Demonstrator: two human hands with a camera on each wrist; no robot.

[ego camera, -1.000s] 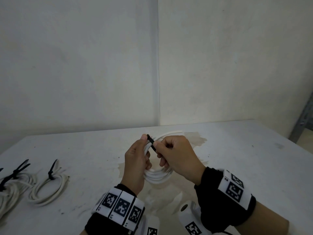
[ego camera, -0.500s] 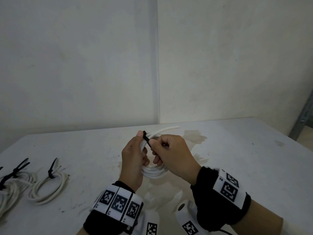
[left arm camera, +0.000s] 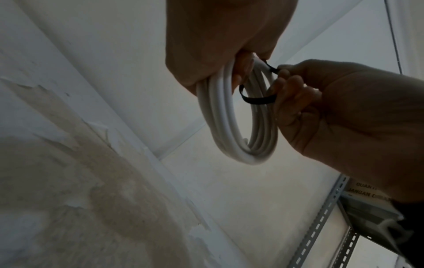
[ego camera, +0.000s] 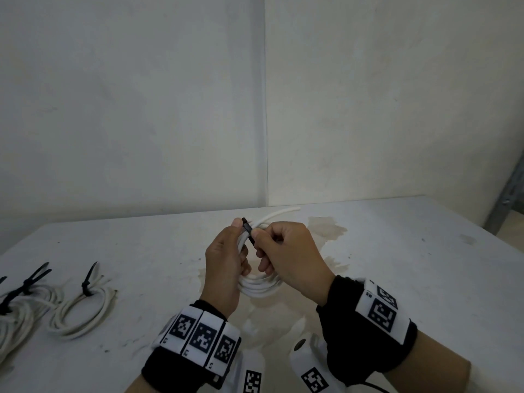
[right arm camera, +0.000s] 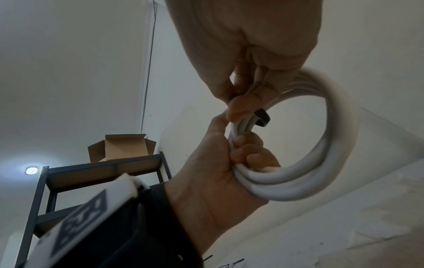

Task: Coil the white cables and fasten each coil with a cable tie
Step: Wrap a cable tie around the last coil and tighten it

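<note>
Above the middle of the white table (ego camera: pixel 397 279), my left hand (ego camera: pixel 229 251) grips a coil of white cable (ego camera: pixel 259 286) and holds it upright. A black cable tie (ego camera: pixel 247 226) is looped round the coil's top strands. My right hand (ego camera: pixel 272 245) pinches the tie between thumb and fingers. In the left wrist view the tie (left arm camera: pixel 257 100) passes through the coil (left arm camera: pixel 229 127) into the right hand (left arm camera: pixel 344 117). The right wrist view shows the left hand (right arm camera: pixel 218 172) wrapped round the coil (right arm camera: pixel 332 145), with the tie (right arm camera: pixel 262 117) hanging just below the right fingertips.
Two white coils (ego camera: pixel 82 313) (ego camera: pixel 17 313) fastened with black ties lie at the table's left edge. The table stands against a white wall, with a brownish stain (ego camera: pixel 326 228) behind the hands. A metal shelf (right arm camera: pixel 103 172) with an open cardboard box is off to one side.
Both hands rose slightly with the coil, and the cable's loose end now sticks out farther behind them. The right hand keeps its pinch on the tie.
</note>
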